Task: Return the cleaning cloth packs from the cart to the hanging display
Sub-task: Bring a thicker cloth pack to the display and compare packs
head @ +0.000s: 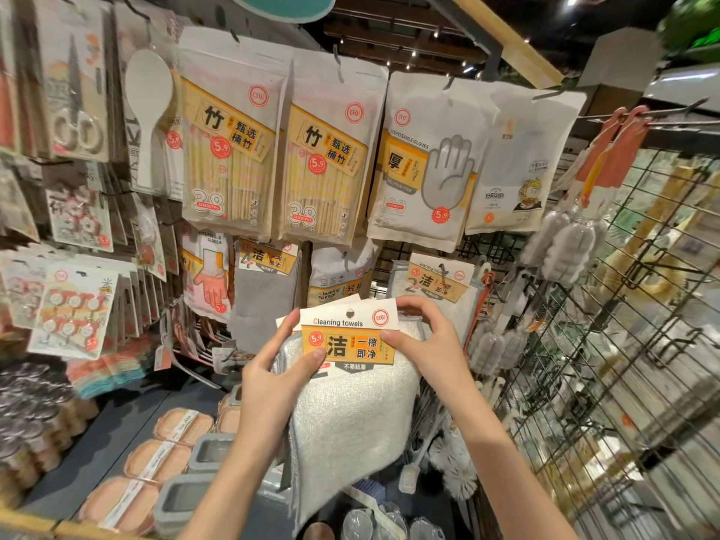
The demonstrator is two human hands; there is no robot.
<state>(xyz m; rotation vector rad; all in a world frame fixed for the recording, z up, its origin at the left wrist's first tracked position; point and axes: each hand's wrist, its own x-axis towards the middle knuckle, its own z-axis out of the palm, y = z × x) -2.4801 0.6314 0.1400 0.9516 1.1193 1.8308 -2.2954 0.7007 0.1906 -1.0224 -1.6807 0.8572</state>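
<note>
I hold a cleaning cloth pack (350,415) up in front of the hanging display: white cloths under an orange and white header card reading "Cleaning towels". More header cards show fanned behind the front one. My left hand (272,368) pinches the card's left edge, thumb on the front. My right hand (420,337) pinches its right edge. A matching pack (440,290) hangs on a peg just above and to the right. A grey cloth pack (265,282) hangs to the upper left. The cart is out of view.
Bamboo chopstick bags (233,150), disposable glove bags (424,161) and household gloves (206,274) hang above. A black wire grid (604,344) with hooks and brushes stands at the right. A shelf below carries soap boxes (156,461) and grey containers (210,454).
</note>
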